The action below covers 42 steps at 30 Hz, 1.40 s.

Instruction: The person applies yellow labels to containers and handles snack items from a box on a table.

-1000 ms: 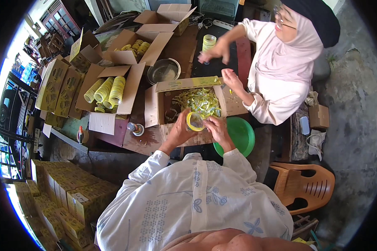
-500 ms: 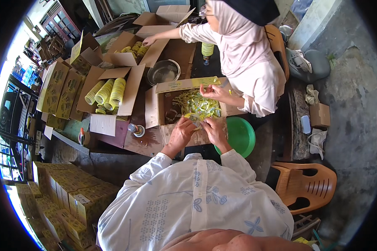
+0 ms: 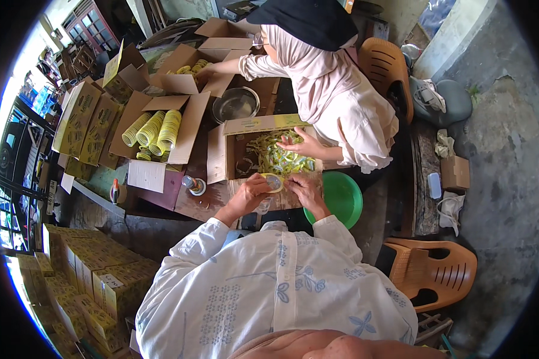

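- I see left fingers (image 3: 260, 183) clamped on the yellow-rimmed piece (image 3: 274, 180), just near of the box (image 3: 217, 157); a loose pinch could drop it.
- Right fingers (image 3: 296, 183): I cannot tell; tugging could bend it.

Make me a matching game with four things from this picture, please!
Things:
1. round basin
2. co-worker's cap
3. metal bowl
4. yellow-edged round piece

Clues:
A. held in the wearer's left hand
B. green
C. just beyond the box of yellow strips
D. black

Pairs: 1-B, 2-D, 3-C, 4-A
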{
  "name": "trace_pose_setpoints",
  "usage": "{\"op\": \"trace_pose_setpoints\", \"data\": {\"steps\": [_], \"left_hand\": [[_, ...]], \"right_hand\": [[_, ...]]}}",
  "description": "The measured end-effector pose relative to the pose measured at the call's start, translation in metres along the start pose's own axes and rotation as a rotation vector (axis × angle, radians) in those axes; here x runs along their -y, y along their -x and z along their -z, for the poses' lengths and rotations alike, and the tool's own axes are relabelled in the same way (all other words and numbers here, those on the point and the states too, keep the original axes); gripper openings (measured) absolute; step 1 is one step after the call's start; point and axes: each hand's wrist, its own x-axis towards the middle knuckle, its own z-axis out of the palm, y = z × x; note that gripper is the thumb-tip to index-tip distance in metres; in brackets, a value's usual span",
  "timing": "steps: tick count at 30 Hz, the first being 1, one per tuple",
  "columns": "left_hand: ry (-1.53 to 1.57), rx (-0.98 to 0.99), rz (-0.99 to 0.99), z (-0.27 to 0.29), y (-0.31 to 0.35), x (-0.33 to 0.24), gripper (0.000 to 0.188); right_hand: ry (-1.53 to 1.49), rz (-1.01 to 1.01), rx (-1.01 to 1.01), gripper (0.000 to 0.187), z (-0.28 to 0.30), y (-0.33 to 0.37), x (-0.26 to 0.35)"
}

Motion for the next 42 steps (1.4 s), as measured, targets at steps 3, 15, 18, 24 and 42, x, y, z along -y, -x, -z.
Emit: {"op": "trace_pose_setpoints", "data": {"steps": [3, 15, 18, 24, 42], "left_hand": [[0.052, 0.028, 0.017, 0.006, 0.006, 0.002, 0.015], [0.107, 0.077, 0.011, 0.014, 0.017, 0.008, 0.014], [0.004, -0.038, -0.029, 0.013, 0.011, 0.005, 0.019], [0.156, -0.274, 0.090, -0.010, 0.004, 0.008, 0.085], [0.115, -0.311, 0.399, 0.006, 0.024, 0.023, 0.068]], "right_hand": [[0.054, -0.002, 0.050, 0.024, -0.001, 0.000, 0.002], [0.048, -0.051, 0.100, 0.022, -0.004, 0.000, 0.011], [-0.050, 0.012, 0.035, 0.020, -0.007, 0.001, 0.023], [-0.260, -0.045, -0.064, 0.021, -0.011, 0.009, 0.040], [0.360, -0.004, -0.297, 0.018, 0.013, 0.020, -0.053]]}}
